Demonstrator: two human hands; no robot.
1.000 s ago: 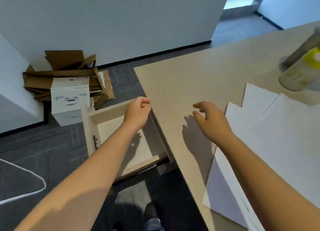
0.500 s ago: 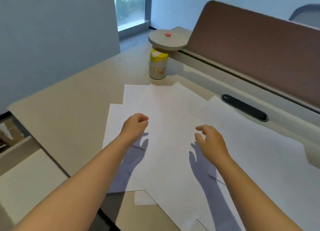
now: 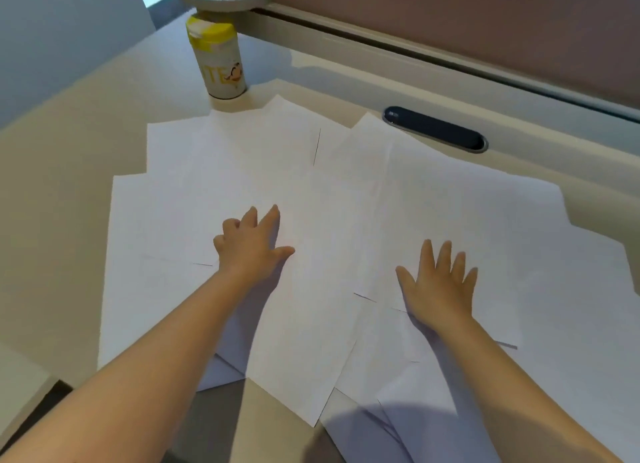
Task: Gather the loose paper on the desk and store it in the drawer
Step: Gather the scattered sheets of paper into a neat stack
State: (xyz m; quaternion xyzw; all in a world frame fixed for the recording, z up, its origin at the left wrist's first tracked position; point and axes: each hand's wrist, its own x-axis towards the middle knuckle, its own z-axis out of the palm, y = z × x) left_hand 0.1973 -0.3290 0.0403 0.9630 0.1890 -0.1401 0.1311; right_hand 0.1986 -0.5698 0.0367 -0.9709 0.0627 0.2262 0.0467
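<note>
I see loose paper (image 3: pixel 346 220) fanned in overlapping sheets across the desk (image 3: pixel 69 143), just in front of the yellow-lidded canister (image 3: pixel 220 60). My left hand (image 3: pixel 251 244) and right hand (image 3: pixel 440 289) lie spread flat on it, gripping nothing.

Scene evenly and softly lit; soft shadows are cast toward the viewer beneath both forearms. Edges are bowed by wide-angle distortion.

Pale letters "TE", partly legible, on the yellow-lidded canister (image 3: pixel 221 65) at the desk's back
</note>
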